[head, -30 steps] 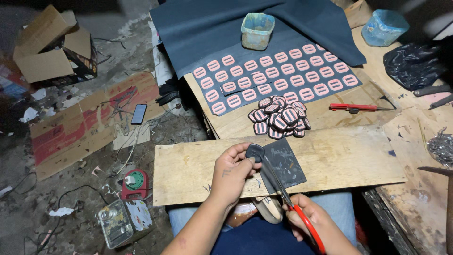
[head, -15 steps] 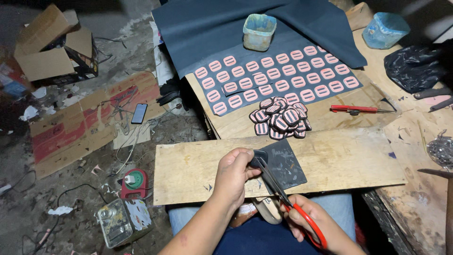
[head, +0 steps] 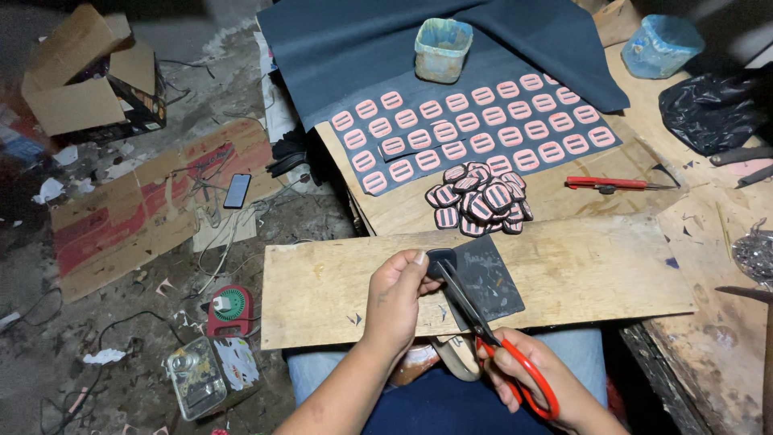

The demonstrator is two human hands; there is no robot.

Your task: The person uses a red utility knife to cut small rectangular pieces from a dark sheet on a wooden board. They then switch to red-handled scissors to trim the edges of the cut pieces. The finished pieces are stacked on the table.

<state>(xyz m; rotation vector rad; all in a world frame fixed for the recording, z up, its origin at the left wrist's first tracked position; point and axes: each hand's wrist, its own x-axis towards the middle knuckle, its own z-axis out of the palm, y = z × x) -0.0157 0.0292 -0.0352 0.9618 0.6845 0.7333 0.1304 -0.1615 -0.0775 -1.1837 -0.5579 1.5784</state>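
A long wooden board lies across my lap as my surface. On it rests a dark sheet. My left hand pinches a small dark piece, while my right hand grips red-handled scissors, blades on the piece.

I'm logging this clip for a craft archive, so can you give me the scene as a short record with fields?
Left hand: holds a small dark piece at the blades
Right hand: grips red-handled scissors
Work surface: wooden board across the lap, with a dark square sheet on it
Behind the board: pile of cut pink-and-black patches; rows of pink patches on a dark sheet
Also there: red-handled tool, two plastic tubs
Floor: phone, cardboard box
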